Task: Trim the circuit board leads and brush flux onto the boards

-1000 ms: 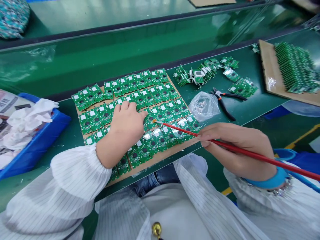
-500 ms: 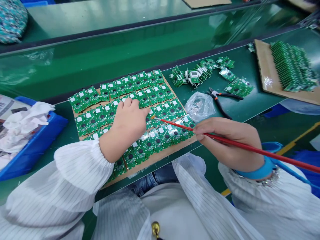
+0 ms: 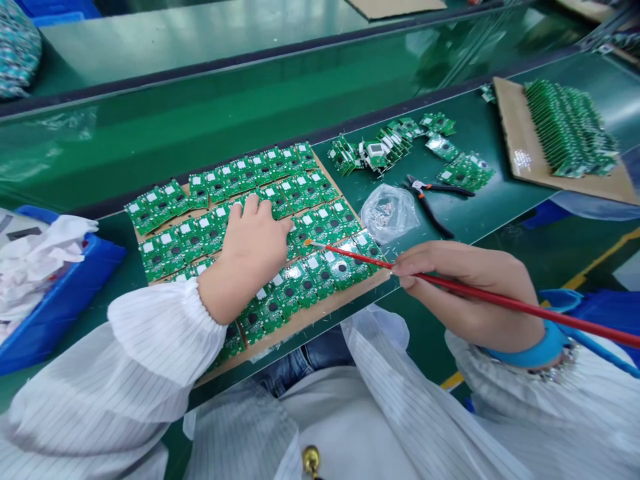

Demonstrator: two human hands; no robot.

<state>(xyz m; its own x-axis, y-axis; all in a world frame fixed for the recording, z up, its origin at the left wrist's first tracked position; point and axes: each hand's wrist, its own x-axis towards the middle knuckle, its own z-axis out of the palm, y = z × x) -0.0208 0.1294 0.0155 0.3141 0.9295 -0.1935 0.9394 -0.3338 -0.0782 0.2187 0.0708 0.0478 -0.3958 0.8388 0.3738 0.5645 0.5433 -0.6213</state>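
Note:
My right hand (image 3: 465, 287) pinches a slim red paintbrush (image 3: 355, 256) between thumb and fingers. Its orange-yellow tip is at a green circuit board in the third row; whether it touches cannot be told. Rows of such circuit boards (image 3: 327, 223), with white squares and dark round spots, cover a brown cardboard sheet (image 3: 300, 310). Over the middle rows lies my left hand (image 3: 257, 243), palm down with fingers apart, its fingertips on the boards and its thumb side close to the brush tip. The boards beneath that hand and forearm are hidden.
To the right are a clear plastic bag (image 3: 389, 213) of small parts, black-handled cutters (image 3: 431, 203) and loose boards (image 3: 467, 170). Farther right, upright boards (image 3: 570, 130) stand on cardboard (image 3: 515, 143). A blue bin (image 3: 75, 287) with crumpled paper stands at left.
The whole view has shifted slightly, so the table things sit farther left. The brush tip has moved a little to the right over the boards. My left hand stays on the boards.

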